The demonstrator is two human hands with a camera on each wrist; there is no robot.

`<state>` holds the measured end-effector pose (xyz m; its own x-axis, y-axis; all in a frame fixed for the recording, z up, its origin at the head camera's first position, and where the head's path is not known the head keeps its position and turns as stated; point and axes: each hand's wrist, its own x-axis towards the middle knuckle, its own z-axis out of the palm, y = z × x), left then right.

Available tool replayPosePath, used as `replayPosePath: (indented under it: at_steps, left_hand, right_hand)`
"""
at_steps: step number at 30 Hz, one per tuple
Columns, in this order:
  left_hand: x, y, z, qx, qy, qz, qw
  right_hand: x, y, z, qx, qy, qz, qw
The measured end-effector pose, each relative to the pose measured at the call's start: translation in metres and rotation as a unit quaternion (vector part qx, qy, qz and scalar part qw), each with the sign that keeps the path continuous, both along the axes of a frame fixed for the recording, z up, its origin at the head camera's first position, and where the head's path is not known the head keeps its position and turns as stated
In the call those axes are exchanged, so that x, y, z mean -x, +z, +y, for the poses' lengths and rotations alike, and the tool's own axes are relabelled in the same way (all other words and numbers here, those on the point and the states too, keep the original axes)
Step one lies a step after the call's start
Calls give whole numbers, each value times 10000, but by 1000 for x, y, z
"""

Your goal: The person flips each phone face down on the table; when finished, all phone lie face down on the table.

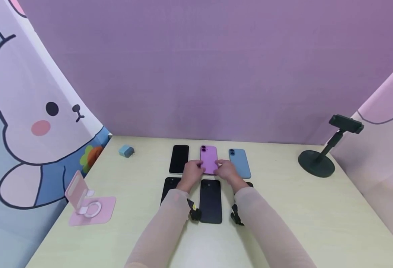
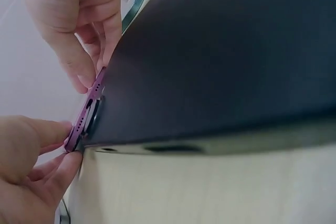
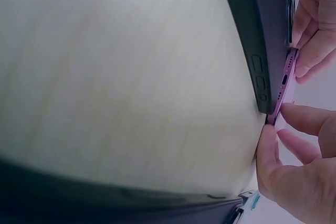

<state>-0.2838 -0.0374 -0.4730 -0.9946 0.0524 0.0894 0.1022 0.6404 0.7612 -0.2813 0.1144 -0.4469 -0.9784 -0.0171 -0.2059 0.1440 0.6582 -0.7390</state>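
Note:
A pink phone (image 1: 209, 158) lies back up in the middle of the far row, its camera end away from me. My left hand (image 1: 193, 171) pinches its near left corner, and my right hand (image 1: 227, 170) pinches the near right corner. In the left wrist view, the thumb and fingers of the left hand (image 2: 31, 166) grip the phone's edge beside its port and speaker holes. The right wrist view shows the right hand (image 3: 304, 161) gripping the opposite corner. Close in front lies a black phone (image 1: 211, 203), its camera end towards the pink one.
A dark phone (image 1: 179, 159) lies left of the pink one, a blue phone (image 1: 240, 163) right. Two more dark phones are partly hidden under my forearms. Around them are a blue charger plug (image 1: 126, 151), a pink folding stand (image 1: 105, 210) and a black phone stand (image 1: 316, 163).

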Motion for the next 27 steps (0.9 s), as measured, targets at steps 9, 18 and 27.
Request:
replayPosePath:
  at_steps: [9, 18, 27]
  left_hand:
    - [0, 3, 3, 76, -80, -76, 9999]
    - [0, 5, -1, 54, -63, -403, 9992]
    - [0, 12, -27, -151, -341, -208, 9991]
  right_hand:
    - [1, 2, -1, -169, -96, -211, 9996]
    - [1, -1, -4, -82, -78, -138, 9998]
    - [-2, 12, -20, 12, -61, 220, 9997]
